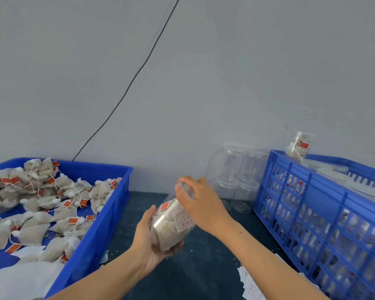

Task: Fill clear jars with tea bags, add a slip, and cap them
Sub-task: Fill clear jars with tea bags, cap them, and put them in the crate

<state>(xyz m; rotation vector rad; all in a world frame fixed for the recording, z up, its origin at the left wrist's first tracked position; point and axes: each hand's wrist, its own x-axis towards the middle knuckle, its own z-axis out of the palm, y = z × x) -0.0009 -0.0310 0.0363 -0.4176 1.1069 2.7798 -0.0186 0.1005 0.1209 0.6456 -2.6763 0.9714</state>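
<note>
The clear jar (171,224) is held in the air above the dark tabletop (204,267), tilted with its mouth end up and away from the person. It is packed with pale tea bags, one red tag showing near the top, and a white printed slip (183,221) lies against the inside wall. The cap (185,188) sits at the mouth end, mostly hidden under fingers; whether it is fully seated cannot be told.

The left hand (148,241) cups the jar's base and lower side from below, palm up, fingers curled under it and thumb along the near side. The right hand (200,201) comes over from the right, wrist raised, its fingers and thumb curled round the cap.

To the left stands a blue tray (108,215) holding loose tea bags (41,202) with strings and red tags, plus white sheets at its near corner. To the right stands a blue slotted crate (312,213); filled jars show dimly through its side, and white lids lie across its top. One filled jar (299,147) lies tilted on the crate's far rim. Between crate and wall is a bagged stack of empty clear jars (238,174), just behind the right hand. Loose printed slips (250,284) lie on the table near the crate's base, beside the right forearm. A black cable (139,72) runs diagonally down the grey wall.
</note>
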